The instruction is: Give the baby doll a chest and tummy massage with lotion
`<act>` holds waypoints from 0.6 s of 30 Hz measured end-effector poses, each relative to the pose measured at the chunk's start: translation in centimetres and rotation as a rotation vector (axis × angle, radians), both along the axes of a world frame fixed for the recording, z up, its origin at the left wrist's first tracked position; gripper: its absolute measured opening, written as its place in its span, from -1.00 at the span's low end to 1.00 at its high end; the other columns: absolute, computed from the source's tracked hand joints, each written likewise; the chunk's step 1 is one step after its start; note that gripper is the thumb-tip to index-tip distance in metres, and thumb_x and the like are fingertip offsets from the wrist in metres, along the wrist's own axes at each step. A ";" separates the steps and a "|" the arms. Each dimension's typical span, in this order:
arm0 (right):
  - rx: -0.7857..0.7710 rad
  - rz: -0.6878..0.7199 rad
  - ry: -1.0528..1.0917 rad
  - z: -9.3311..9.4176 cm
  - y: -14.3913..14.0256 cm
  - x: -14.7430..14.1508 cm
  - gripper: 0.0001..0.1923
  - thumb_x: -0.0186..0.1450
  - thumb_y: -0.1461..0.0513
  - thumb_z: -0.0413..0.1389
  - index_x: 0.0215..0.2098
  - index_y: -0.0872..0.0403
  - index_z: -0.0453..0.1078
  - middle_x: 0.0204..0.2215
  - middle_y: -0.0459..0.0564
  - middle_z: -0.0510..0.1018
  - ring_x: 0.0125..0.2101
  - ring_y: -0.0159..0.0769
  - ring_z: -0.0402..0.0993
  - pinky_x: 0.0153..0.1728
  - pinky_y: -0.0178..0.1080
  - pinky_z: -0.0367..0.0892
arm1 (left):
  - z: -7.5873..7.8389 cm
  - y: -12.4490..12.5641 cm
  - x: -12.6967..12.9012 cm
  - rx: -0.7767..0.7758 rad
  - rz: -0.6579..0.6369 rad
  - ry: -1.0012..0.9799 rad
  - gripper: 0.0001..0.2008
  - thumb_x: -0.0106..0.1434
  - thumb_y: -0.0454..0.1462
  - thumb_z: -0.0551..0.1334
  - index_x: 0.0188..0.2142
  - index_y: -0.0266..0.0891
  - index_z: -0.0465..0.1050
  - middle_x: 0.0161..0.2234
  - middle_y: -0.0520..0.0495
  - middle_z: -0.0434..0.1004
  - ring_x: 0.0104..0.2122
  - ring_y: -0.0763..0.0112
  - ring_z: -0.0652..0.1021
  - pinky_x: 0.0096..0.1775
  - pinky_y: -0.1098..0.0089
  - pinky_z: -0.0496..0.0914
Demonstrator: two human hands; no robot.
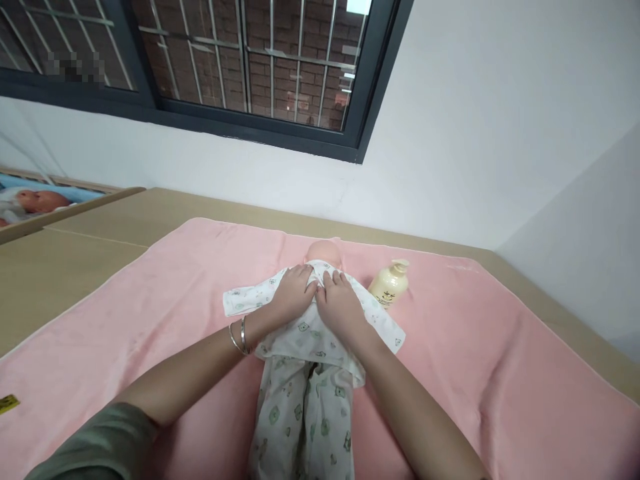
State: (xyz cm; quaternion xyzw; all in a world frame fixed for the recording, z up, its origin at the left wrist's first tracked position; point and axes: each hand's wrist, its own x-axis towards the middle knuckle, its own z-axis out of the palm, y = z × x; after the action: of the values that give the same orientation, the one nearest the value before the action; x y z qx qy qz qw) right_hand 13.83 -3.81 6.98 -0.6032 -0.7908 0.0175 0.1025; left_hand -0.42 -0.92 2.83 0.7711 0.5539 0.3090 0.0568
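A baby doll [324,252] lies on its back on a pink mat, its head at the far end. It is dressed in a white printed shirt [313,340] and matching white pants [327,420] with green prints. Up by the shirt's collar, my left hand [294,293] is closed on the front of the fabric, thumb toward the middle. Close beside it, my right hand [343,307] grips the other side of the same front. The cloth is creased between the two hands, and my fingertips partly hide what they pinch. Both shirt sleeves are spread outward.
A cream pump bottle [389,285] leans on the mat right of the doll. The pink mat [440,373] covers a tan surface [100,223] against the wall. Another doll [43,200] lies in a blue-lined tray at far left. A barred window [250,60] is above.
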 end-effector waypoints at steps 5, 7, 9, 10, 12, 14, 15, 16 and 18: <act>-0.050 -0.013 0.109 -0.4 2.5 2.0 -0.44 0.54 0.11 -0.13 0.38 0.25 0.19 0.38 0.30 0.24 0.38 0.01 0.10 0.35 -0.01 0.00 | -0.4 -1.4 0.9 0.098 0.014 0.042 -0.60 0.42 -0.28 0.03 0.13 -0.37 0.45 0.18 -0.35 0.50 0.23 0.02 0.45 0.28 0.00 0.28; -0.047 -0.030 0.086 -0.3 2.3 1.8 -0.44 0.54 0.12 -0.14 0.38 0.26 0.19 0.37 0.31 0.24 0.37 0.05 0.13 0.33 0.01 0.03 | -0.1 -1.3 0.8 0.073 0.010 0.002 -0.61 0.40 -0.29 0.05 0.10 -0.36 0.49 0.17 -0.32 0.52 0.21 0.05 0.47 0.29 0.03 0.29; -0.027 -0.067 0.038 -0.1 1.4 1.0 -0.44 0.53 0.14 -0.16 0.38 0.30 0.17 0.36 0.35 0.25 0.35 0.12 0.15 0.31 0.08 0.06 | 0.4 -0.8 0.4 0.020 0.013 -0.064 -0.62 0.38 -0.28 0.07 0.09 -0.34 0.51 0.16 -0.29 0.54 0.20 0.07 0.48 0.27 0.07 0.32; -0.017 -0.084 0.013 -0.1 0.8 0.4 -0.43 0.53 0.16 -0.16 0.39 0.31 0.16 0.35 0.38 0.25 0.34 0.15 0.16 0.30 0.11 0.07 | 0.6 -0.5 0.2 -0.007 0.010 -0.095 -0.62 0.37 -0.27 0.09 0.08 -0.33 0.51 0.16 -0.27 0.55 0.19 0.07 0.49 0.26 0.08 0.34; -0.005 -0.081 -0.027 0.0 -0.4 -0.4 -0.42 0.52 0.19 -0.16 0.41 0.33 0.12 0.35 0.42 0.24 0.35 0.17 0.14 0.30 0.12 0.07 | 0.8 0.2 -0.3 -0.045 -0.009 -0.130 -0.63 0.37 -0.25 0.09 0.06 -0.29 0.52 0.14 -0.24 0.56 0.16 0.08 0.52 0.22 0.09 0.39; -0.008 -0.039 -0.050 0.1 -1.1 -0.8 -0.42 0.52 0.22 -0.16 0.42 0.34 0.11 0.36 0.44 0.22 0.37 0.15 0.12 0.32 0.10 0.05 | 0.7 0.5 -0.5 -0.056 -0.024 -0.109 -0.63 0.38 -0.26 0.05 0.05 -0.29 0.51 0.14 -0.24 0.56 0.15 0.09 0.52 0.22 0.07 0.39; -0.016 -0.015 -0.048 0.2 -1.1 -0.8 -0.43 0.51 0.23 -0.17 0.41 0.34 0.12 0.36 0.43 0.22 0.38 0.12 0.11 0.34 0.08 0.03 | 0.5 0.5 -0.4 -0.051 -0.022 -0.086 -0.62 0.39 -0.27 0.03 0.08 -0.30 0.50 0.15 -0.25 0.55 0.16 0.09 0.51 0.24 0.05 0.36; -0.026 0.006 -0.033 0.3 -1.0 -0.5 -0.43 0.51 0.23 -0.17 0.41 0.33 0.13 0.36 0.42 0.22 0.38 0.10 0.10 0.35 0.05 0.02 | 0.2 0.4 -0.3 -0.040 -0.012 -0.060 -0.60 0.41 -0.27 0.01 0.11 -0.33 0.47 0.17 -0.27 0.53 0.19 0.08 0.49 0.26 0.03 0.33; -0.052 0.030 0.030 0.3 -0.1 0.4 -0.44 0.52 0.20 -0.15 0.40 0.29 0.17 0.37 0.35 0.24 0.39 0.04 0.10 0.36 -0.01 0.01 | -0.4 0.1 0.2 0.002 0.010 -0.015 -0.57 0.43 -0.27 -0.02 0.17 -0.39 0.42 0.21 -0.32 0.48 0.24 0.05 0.44 0.30 -0.01 0.26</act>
State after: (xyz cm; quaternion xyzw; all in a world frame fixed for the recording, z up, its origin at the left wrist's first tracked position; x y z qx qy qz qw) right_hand 14.19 -3.91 7.31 -0.5935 -0.7973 0.0486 0.0982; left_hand -0.27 -0.83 2.45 0.7661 0.5570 0.3154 0.0586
